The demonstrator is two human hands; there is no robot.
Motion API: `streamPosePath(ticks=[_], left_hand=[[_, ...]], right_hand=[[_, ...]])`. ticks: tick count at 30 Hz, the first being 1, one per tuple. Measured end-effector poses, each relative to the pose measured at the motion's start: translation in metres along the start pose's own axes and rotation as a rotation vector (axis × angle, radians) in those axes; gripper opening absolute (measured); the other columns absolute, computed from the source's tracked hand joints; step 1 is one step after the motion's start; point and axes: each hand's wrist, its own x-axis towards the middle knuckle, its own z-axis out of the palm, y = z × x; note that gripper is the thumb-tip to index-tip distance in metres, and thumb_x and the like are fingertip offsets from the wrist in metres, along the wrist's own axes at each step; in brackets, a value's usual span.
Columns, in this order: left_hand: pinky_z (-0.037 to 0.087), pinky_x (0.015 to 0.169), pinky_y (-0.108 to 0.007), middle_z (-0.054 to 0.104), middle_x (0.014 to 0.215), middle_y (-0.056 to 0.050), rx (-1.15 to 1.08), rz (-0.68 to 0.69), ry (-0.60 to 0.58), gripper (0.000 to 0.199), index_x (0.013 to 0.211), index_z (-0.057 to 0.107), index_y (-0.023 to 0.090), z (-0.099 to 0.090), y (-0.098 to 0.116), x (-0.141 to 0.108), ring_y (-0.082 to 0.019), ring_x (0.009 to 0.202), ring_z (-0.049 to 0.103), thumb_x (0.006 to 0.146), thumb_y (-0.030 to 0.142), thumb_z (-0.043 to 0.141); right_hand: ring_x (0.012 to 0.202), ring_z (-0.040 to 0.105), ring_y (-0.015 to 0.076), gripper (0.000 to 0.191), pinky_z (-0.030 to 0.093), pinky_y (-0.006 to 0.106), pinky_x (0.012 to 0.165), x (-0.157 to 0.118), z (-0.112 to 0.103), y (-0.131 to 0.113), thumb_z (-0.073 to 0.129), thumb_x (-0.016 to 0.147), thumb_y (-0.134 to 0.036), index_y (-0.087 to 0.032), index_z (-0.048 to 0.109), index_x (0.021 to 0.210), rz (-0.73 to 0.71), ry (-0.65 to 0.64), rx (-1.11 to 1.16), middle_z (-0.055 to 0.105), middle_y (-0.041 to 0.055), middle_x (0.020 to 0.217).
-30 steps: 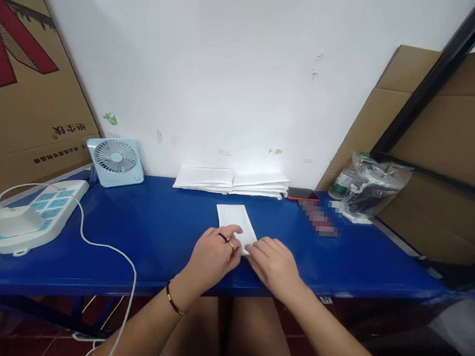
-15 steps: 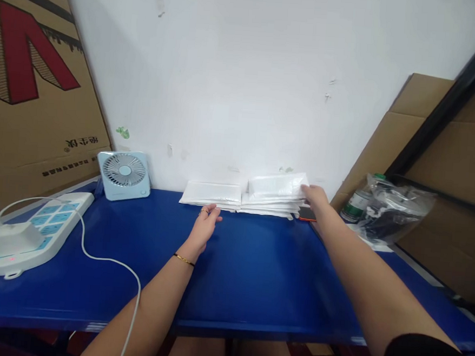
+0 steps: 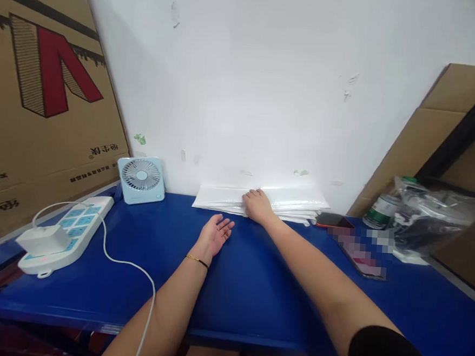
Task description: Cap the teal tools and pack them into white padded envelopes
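Note:
Two side-by-side piles of flat white plastic packets [image 3: 297, 197] lie against the wall at the back of the blue table. My right hand [image 3: 259, 205] is at the front edge of the piles, around where they meet. Its fingers are bent over a white packet, and the thumb is hidden. My left hand [image 3: 216, 233] rests in front of the left pile, palm turned up and fingers apart, with nothing in it.
A small light blue fan [image 3: 142, 179] and a white power strip [image 3: 69, 231] with a plugged-in charger and cable are on the left. Two phones, one orange-edged [image 3: 335, 221], a green-labelled bottle [image 3: 381, 211] and a clear plastic bag [image 3: 433, 219] lie right. Cardboard [image 3: 48, 148] stands at the sides.
My right hand has moved left from the right end of the packets to their middle. The upper right packet now lies lower and flatter. My left hand has opened out, and the view has shifted.

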Motion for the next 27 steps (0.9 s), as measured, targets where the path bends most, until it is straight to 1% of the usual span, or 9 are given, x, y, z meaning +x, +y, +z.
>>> streamPosePath(ticks=[3,7,10,14,15,18,19,23,27], left_hand=[[0.049,0.057,-0.022,0.057,0.102,-0.01,-0.014,0.011,-0.017,0.021,0.094,0.048,0.017,-0.001,0.002,0.0,-0.016,0.081,0.064,0.079,0.028,0.057],[0.051,0.071,-0.025,0.055,0.113,-0.01,-0.055,0.059,-0.06,0.037,0.104,0.049,0.02,0.0,0.002,-0.001,-0.018,0.098,0.06,0.076,0.039,0.062],[0.051,0.076,-0.027,0.058,0.112,-0.004,-0.152,0.133,-0.109,0.031,0.103,0.053,0.025,0.002,0.0,-0.003,-0.017,0.098,0.06,0.077,0.039,0.061],[0.05,0.084,-0.027,0.062,0.104,-0.001,-0.192,0.291,-0.119,0.034,0.106,0.052,0.025,0.01,-0.005,-0.009,-0.015,0.097,0.062,0.075,0.025,0.065],[0.049,0.087,-0.027,0.063,0.103,-0.001,-0.165,0.345,-0.138,0.037,0.108,0.052,0.025,0.013,-0.006,-0.013,-0.015,0.099,0.061,0.074,0.023,0.067],[0.044,0.095,-0.029,0.063,0.108,-0.002,-0.053,0.501,-0.229,0.046,0.116,0.049,0.026,0.021,-0.007,-0.026,-0.016,0.108,0.058,0.074,0.023,0.067],[0.043,0.096,-0.03,0.063,0.11,-0.003,-0.021,0.55,-0.253,0.048,0.118,0.049,0.026,0.023,-0.007,-0.031,-0.017,0.11,0.056,0.074,0.024,0.068],[0.041,0.097,-0.032,0.061,0.114,-0.004,0.061,0.702,-0.306,0.058,0.125,0.044,0.028,0.031,-0.004,-0.048,-0.021,0.116,0.052,0.072,0.028,0.069],[0.04,0.099,-0.033,0.061,0.114,-0.004,0.082,0.771,-0.33,0.06,0.127,0.043,0.028,0.041,-0.002,-0.059,-0.021,0.116,0.052,0.072,0.029,0.069]], right_hand=[[0.09,0.06,0.0255,0.023,0.033,0.036,0.087,0.0,-0.004,-0.002,0.046,0.079,-0.012,-0.009,0.065,0.092,0.048,-0.021,0.003,0.068,0.0163,0.091],[0.084,0.063,0.0226,0.029,0.04,0.031,0.074,-0.034,-0.015,-0.003,0.041,0.086,-0.021,-0.018,0.061,0.106,0.152,0.064,0.1,0.069,0.0092,0.097],[0.085,0.064,0.0186,0.029,0.043,0.027,0.072,-0.078,-0.026,-0.007,0.045,0.083,-0.022,-0.024,0.062,0.107,0.072,0.096,0.303,0.07,0.0031,0.098],[0.094,0.062,0.0181,0.033,0.045,0.028,0.077,-0.127,-0.038,-0.003,0.051,0.082,-0.027,-0.028,0.06,0.113,-0.068,-0.024,0.523,0.065,0.0022,0.109],[0.102,0.059,0.02,0.042,0.045,0.03,0.082,-0.135,-0.039,0.001,0.058,0.078,-0.032,-0.028,0.055,0.12,-0.064,-0.059,0.586,0.061,0.0036,0.117],[0.125,0.041,0.0283,0.098,0.037,0.042,0.099,-0.149,-0.035,0.016,0.077,0.056,-0.044,-0.025,0.03,0.14,0.013,-0.18,0.764,0.039,0.011,0.14],[0.129,0.035,0.0301,0.11,0.033,0.044,0.102,-0.151,-0.032,0.022,0.079,0.051,-0.046,-0.024,0.023,0.143,0.043,-0.22,0.808,0.032,0.013,0.144],[0.133,0.028,0.0314,0.118,0.026,0.048,0.107,-0.154,-0.02,0.033,0.08,0.048,-0.049,-0.023,0.018,0.145,0.101,-0.287,0.892,0.025,0.015,0.147],[0.131,0.031,0.0316,0.113,0.026,0.048,0.106,-0.147,-0.012,0.02,0.079,0.048,-0.051,-0.021,0.025,0.143,0.1,-0.208,0.883,0.033,0.0151,0.144]])
